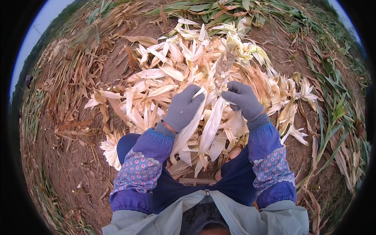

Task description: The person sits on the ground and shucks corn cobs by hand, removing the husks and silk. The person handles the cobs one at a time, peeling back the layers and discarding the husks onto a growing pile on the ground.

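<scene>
A braid of pale corn husks (224, 66) runs away from me between my hands, its far end a thick yellowish bunch of husk bases. My left hand (185, 107), in a grey glove, holds a loose whitish husk strand (188, 129) at the near end of the braid. My right hand (243, 101), gloved alike, pinches the braid's near end, its fingertips partly hidden by husks. Another long husk strand (212, 126) hangs down between the hands. Under and around them lies a wide heap of dry corn husks (158, 73).
Brown soil (73, 164) surrounds the heap. Dry corn stalks and leaves (85, 64) lie at the left, green ones (332, 117) at the right and far side. A cut husk bunch (113, 149) sits by my left knee. Between my legs shows a wooden slat (197, 181).
</scene>
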Action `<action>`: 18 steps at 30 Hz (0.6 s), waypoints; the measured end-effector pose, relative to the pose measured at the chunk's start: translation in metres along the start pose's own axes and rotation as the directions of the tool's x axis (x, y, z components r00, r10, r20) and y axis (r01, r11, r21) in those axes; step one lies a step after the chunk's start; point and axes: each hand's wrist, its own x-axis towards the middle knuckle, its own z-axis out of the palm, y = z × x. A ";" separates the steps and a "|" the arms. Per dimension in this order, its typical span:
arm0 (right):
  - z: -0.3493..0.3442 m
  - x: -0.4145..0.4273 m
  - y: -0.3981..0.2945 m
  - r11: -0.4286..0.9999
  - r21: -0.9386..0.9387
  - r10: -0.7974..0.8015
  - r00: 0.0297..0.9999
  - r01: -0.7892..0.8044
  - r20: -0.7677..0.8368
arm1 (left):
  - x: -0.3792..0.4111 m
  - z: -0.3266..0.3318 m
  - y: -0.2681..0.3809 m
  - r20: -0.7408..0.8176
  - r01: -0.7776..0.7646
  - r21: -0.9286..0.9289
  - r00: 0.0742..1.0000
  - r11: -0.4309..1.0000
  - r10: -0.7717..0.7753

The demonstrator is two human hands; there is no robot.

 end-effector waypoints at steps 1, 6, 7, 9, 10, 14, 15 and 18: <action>0.000 0.001 0.003 1.000 0.015 0.002 1.000 -0.002 0.017 | -0.001 0.005 0.003 0.005 0.002 0.040 1.000 0.999 -0.002; 0.002 0.001 0.005 0.998 0.064 0.019 0.999 -0.022 0.036 | -0.006 0.009 0.013 0.006 -0.044 0.156 0.999 0.987 0.044; 0.002 0.002 0.006 0.997 0.077 0.026 0.999 -0.029 0.036 | -0.007 0.008 0.016 0.011 -0.057 0.156 0.998 0.986 0.056; 0.002 0.001 0.006 0.995 0.095 0.032 0.999 -0.035 0.036 | -0.009 0.010 0.016 0.008 -0.096 0.209 0.995 0.973 0.096; 0.005 0.000 0.004 0.994 0.100 0.031 0.999 -0.034 0.036 | -0.009 0.013 0.013 0.001 -0.120 0.262 0.992 0.958 0.124; 0.007 0.000 0.009 0.982 0.183 0.028 0.998 -0.038 0.053 | -0.007 0.016 0.007 -0.039 -0.232 0.418 0.961 0.879 0.272; 0.007 0.000 0.009 0.979 0.202 0.029 0.998 -0.039 0.056 | -0.006 0.017 0.005 -0.063 -0.244 0.421 0.953 0.874 0.296; 0.009 0.000 0.010 0.966 0.255 0.031 0.997 -0.049 0.076 | -0.004 0.019 0.002 -0.133 -0.262 0.427 0.928 0.866 0.347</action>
